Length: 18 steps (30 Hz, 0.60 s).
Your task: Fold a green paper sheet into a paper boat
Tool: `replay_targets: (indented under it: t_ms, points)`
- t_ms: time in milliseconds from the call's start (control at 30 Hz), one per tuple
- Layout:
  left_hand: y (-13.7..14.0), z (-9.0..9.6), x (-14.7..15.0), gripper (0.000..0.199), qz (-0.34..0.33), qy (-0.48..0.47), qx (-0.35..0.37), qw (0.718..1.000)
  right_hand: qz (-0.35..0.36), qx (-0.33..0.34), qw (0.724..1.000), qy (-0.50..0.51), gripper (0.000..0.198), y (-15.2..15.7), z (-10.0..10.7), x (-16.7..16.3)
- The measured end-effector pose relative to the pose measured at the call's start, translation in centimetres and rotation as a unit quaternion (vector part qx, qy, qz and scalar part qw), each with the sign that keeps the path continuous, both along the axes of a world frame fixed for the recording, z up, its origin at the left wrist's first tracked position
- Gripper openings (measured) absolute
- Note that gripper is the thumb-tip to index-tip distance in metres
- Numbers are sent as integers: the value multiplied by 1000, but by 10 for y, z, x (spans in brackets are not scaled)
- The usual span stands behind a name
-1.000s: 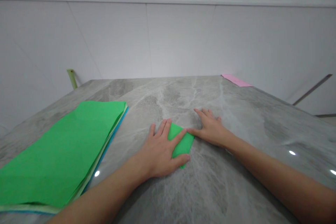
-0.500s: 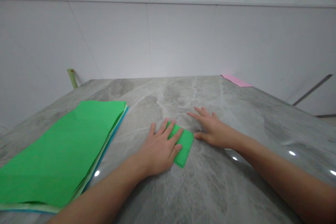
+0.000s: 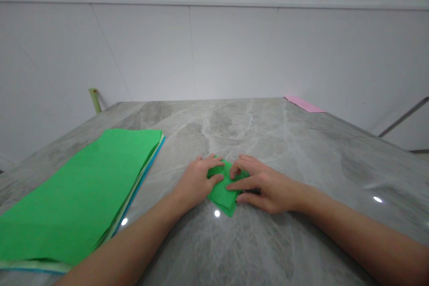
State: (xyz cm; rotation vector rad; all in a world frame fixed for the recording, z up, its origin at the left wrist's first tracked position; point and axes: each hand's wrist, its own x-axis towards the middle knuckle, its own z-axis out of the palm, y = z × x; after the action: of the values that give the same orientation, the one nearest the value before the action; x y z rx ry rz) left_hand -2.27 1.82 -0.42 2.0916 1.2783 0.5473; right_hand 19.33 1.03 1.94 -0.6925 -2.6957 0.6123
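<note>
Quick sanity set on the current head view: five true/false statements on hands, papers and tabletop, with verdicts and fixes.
1. The left hand and right hand both touch the folded green paper. True.
2. The paper stack is blue on top. False: green is on top; blue shows along its lower edge.
3. The pink paper lies at the far right corner of the tabletop. True.
4. The paper stack is to the right of both hands. False: it is to the left of both.
5. The tabletop is grey with pale veining. True.
</note>
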Motion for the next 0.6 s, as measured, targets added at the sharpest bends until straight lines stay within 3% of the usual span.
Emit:
replay_targets:
  t_ms: [100, 200, 300, 600]
  points:
    - [-1, 0, 1, 21, 23, -77, 13, 997, -26, -1, 999, 43, 20, 1, -3, -1]
    - [-4, 1, 2, 31, 67, -168, 21, 983, -88, -9, 991, 102, 24, 2, -4, -3]
    - [-6, 4, 4, 17, 78, -227, 47, 970, -147, -16, 979, 142, 27, 3, -6, -4]
    - [-5, 1, 4, 9, 90, -258, 77, 959, -218, 21, 948, 231, 9, 4, -10, -3]
